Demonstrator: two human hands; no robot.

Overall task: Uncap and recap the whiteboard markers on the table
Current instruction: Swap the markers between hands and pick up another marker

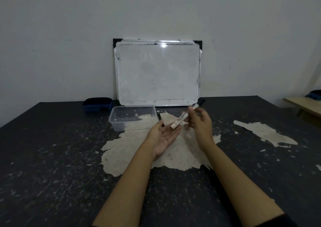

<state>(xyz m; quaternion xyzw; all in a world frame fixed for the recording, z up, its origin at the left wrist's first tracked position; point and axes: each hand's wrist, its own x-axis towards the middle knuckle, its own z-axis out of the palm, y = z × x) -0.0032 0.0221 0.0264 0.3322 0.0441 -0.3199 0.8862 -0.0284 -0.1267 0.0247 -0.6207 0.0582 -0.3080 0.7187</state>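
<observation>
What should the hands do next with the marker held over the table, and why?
Probably close the left hand around the marker's near end. The right hand pinches the marker mid-barrel, tilted, its dark cap pointing away, while the left palm lies open just under the white end. A firm hold would let the cap be pulled.
</observation>
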